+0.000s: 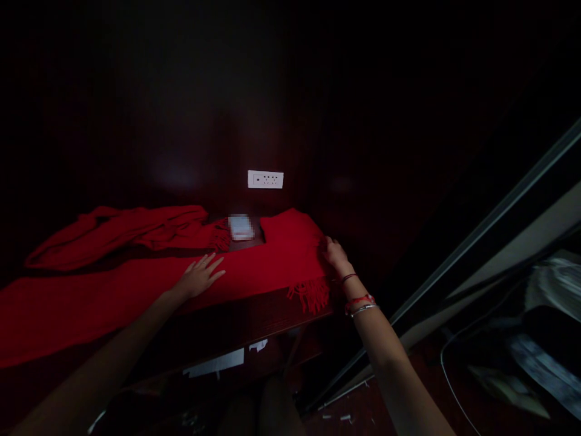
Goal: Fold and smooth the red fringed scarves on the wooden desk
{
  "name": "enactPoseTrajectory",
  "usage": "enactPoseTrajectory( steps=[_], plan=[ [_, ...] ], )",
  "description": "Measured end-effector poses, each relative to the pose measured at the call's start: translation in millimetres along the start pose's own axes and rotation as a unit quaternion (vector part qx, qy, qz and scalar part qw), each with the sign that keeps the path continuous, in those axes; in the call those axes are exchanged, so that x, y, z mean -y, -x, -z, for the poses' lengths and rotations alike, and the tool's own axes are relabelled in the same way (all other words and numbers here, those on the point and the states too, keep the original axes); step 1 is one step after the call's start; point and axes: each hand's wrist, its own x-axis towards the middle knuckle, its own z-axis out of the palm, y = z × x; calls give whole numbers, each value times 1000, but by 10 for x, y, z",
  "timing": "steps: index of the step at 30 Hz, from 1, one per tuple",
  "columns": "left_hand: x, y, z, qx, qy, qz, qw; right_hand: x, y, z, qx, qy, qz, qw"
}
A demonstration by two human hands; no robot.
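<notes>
A long red scarf (247, 266) lies spread along a dark wooden shelf, with a folded-over part at its right end and a fringe hanging near the front edge. My left hand (200, 277) rests palm down on the scarf's middle, fingers spread. At the right end of the scarf is my right hand (334, 253), its fingers curled at the cloth's edge; the fingertips are partly hidden. Behind the long stretch, a bunched red fringed cloth (158, 227) lies at the left. Whether it joins the scarf I cannot tell.
A small pale blurred packet (241, 227) lies between the red cloths. On the dark back wall is a white power socket (265, 179). Papers (215, 363) show under the shelf front. A pale-edged panel (490, 206) slants at the right, with a white cable (447, 369) beyond it.
</notes>
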Motion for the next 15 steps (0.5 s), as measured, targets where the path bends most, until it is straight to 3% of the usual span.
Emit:
enactPoseTrajectory(
  steps=[2,5,8,11,15],
  plan=[
    [-26,49,4,-49,-11,-25,998,-28,85,6,-20,-18,5,1000],
    [-253,99,57,-109,2,-130,986,-83,258,-21,-73,-59,-2,996],
    [-571,22,149,-103,39,-211,971,-129,447,-62,-74,-78,-51,993],
    [-834,-256,254,-84,68,-212,971,-151,628,-101,-69,-85,-87,990],
    [-1102,-799,378,-62,100,-145,983,-150,801,-168,-92,-110,-110,983]
  ],
)
